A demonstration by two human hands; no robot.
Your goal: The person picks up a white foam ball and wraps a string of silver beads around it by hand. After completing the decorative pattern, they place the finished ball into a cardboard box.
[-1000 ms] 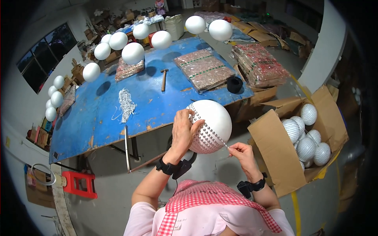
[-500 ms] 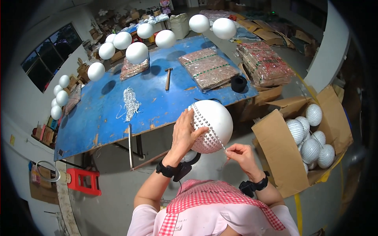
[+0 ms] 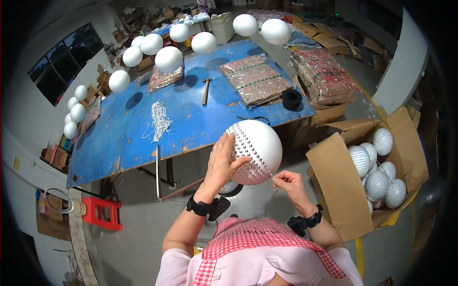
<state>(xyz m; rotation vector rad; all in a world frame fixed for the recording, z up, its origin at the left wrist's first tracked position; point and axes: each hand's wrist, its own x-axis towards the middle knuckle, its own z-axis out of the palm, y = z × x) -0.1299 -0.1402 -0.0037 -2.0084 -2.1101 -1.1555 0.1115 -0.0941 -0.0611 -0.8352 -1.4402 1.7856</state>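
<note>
White foam ball point(image 3: 255, 150), partly covered with rows of small silvery beads, is held up in front of the person, just off the near edge of a blue worktable point(image 3: 119, 128). The left hand point(image 3: 223, 162) cups the ball's left side, fingers spread and pressed against its surface. The right hand point(image 3: 288, 183) sits just below and to the right of the ball, thumb and forefinger pinched on a thin bead strand point(image 3: 267, 171) that runs onto the ball's lower part. Both wrists wear dark bands, and a red-and-white checked apron point(image 3: 267, 243) covers the person's chest.

On the table lie a hammer point(image 3: 205, 90), a tangle of silvery bead string point(image 3: 160, 119), a black roll point(image 3: 291, 99), scissors point(image 3: 255, 119) and flat plastic-wrapped packs point(image 3: 255, 78). Plain white balls point(image 3: 168, 58) stand along the table's far and left edges. To the person's right, an open cardboard box point(image 3: 334, 186) holds several finished bead-covered balls point(image 3: 377, 183). A red stool point(image 3: 102, 212) stands on the floor to the left.
</note>
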